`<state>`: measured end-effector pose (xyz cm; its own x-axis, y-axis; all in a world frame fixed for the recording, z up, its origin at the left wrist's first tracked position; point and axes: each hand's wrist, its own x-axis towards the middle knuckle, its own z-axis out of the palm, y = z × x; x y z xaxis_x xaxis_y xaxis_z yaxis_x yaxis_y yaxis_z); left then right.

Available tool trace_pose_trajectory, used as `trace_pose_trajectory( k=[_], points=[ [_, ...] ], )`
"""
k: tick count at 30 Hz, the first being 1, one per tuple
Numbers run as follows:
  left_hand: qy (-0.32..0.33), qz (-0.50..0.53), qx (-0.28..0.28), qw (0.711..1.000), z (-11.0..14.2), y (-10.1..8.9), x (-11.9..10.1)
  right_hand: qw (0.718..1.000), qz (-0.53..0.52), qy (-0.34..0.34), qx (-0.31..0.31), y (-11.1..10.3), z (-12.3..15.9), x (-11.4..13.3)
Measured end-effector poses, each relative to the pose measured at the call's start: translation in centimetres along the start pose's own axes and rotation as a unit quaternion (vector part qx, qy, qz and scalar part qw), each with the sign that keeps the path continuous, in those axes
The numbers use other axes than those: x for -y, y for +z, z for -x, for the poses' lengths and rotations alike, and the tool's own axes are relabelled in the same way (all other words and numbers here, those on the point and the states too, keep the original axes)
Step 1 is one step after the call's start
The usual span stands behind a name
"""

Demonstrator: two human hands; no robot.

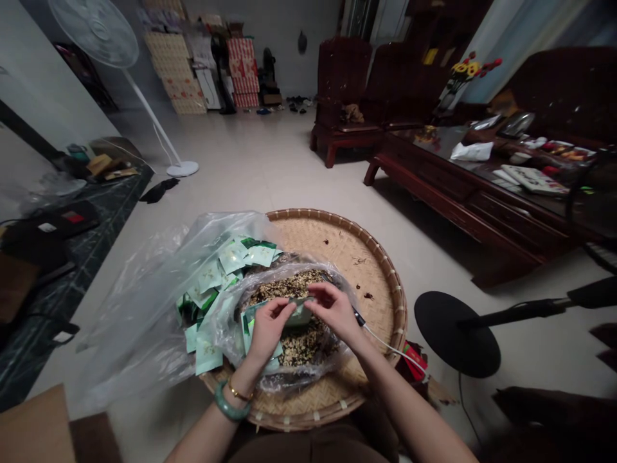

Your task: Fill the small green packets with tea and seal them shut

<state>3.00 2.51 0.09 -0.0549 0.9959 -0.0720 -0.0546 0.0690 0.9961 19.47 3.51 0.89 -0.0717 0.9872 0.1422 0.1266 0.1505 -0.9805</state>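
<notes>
Between my two hands is a small green sachet (299,314), held by its top edge over a clear plastic bag (226,325) of dried, chopped tea-like bits (301,347). My left hand (270,325), with a jade bangle and gold bracelet at its wrist, pinches the left end. My right hand (336,312) pinches the right end. Beside my right hand lies a dark device (358,316) with a white cable. Many light green sachets (209,347) lie in a large clear bag (144,321) to the left. Everything rests on a round woven bamboo tray (376,257).
A black round stand base (457,334) is on the floor at right. Beyond it stands a dark wooden coffee table (434,186). A white floor fan (182,168) is at the far left, near a dark marble ledge (120,199). Cardboard (36,427) lies at the lower left.
</notes>
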Motion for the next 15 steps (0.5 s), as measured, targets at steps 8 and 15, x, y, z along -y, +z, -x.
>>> trace_pose_trajectory(
  k=[8, 15],
  points=[
    [0.069, -0.035, -0.001, 0.997, 0.6, -0.2, -0.1, 0.925, 0.261, -0.276, 0.005, -1.3, 1.3, 2.0],
    [0.095, -0.059, -0.009, 0.994, 1.0, -0.2, -0.1, 0.909, 0.317, -0.264, 0.063, -1.8, 1.0, 2.5]
  ],
)
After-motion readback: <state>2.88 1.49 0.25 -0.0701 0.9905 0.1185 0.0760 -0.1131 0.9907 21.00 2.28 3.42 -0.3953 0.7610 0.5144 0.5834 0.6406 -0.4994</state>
